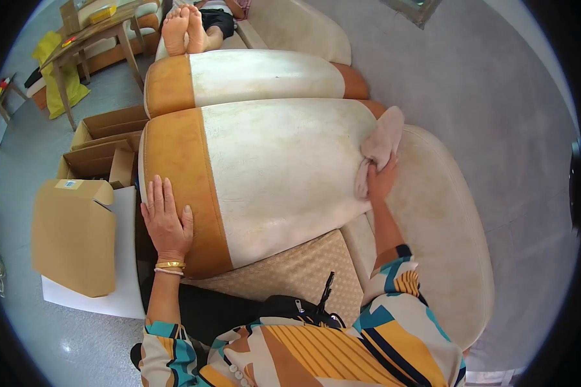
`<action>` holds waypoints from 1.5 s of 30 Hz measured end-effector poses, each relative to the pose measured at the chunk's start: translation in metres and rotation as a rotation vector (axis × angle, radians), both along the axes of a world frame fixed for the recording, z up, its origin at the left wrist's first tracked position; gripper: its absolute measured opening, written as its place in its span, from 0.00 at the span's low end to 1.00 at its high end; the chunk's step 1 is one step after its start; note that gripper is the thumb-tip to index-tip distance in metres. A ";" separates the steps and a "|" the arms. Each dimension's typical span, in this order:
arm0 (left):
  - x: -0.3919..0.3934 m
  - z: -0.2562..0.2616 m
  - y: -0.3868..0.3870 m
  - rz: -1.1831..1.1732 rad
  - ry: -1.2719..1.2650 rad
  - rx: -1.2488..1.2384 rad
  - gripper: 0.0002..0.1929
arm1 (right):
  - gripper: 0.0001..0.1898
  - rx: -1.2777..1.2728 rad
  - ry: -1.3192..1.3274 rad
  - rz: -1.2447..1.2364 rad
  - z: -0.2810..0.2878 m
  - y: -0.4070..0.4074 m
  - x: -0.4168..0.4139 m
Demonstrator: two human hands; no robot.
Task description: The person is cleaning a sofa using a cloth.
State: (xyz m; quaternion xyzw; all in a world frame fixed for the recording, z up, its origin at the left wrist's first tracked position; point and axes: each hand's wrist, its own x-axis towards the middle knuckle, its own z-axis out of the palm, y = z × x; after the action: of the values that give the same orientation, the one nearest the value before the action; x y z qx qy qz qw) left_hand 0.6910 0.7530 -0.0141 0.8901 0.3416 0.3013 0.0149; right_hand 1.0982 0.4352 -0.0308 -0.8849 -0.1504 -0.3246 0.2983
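In the head view, a white leather-look sofa cushion [285,159] with an orange-brown end panel lies before me. My left hand [167,220] rests flat on the orange panel near its left edge, holding nothing. A bracelet and a gold-coloured bangle circle that wrist. My right hand [381,179] grips a pale pink cloth [387,135] at the cushion's right end. Part of the cloth sticks up beyond the fingers, and another part lies against the white surface. The right palm is hidden.
A second sofa cushion [266,77] lies beyond, and past it a person's bare feet [186,31]. Cardboard boxes [75,237] stand at left. The padded sofa back [431,217] runs along the right. A wooden table [97,34] stands far left, near a yellow bag [60,82].
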 end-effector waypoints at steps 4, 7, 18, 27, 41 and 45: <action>0.002 -0.007 0.001 -0.006 -0.005 0.009 0.34 | 0.39 0.099 -0.073 0.092 -0.020 0.016 -0.081; 0.001 -0.009 0.001 -0.002 0.003 0.026 0.34 | 0.40 0.059 -0.103 0.387 -0.018 0.038 -0.127; -0.003 -0.004 0.003 -0.022 0.014 0.006 0.34 | 0.35 -0.022 -0.104 0.647 0.051 0.113 -0.048; -0.002 -0.003 0.001 -0.028 0.009 0.006 0.34 | 0.34 -0.006 0.022 0.239 0.048 0.018 0.086; 0.000 -0.009 0.003 -0.007 -0.035 0.030 0.33 | 0.33 0.256 0.088 0.052 -0.057 -0.079 -0.023; 0.001 -0.011 0.003 0.003 -0.034 0.040 0.34 | 0.33 0.528 0.442 -0.025 -0.122 -0.109 -0.046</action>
State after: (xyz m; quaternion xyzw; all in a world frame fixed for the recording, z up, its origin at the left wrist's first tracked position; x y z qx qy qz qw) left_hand 0.6915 0.7559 -0.0251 0.8845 0.3367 0.3229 0.0024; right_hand 1.0518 0.3260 -0.1530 -0.8278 0.0180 -0.1563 0.5385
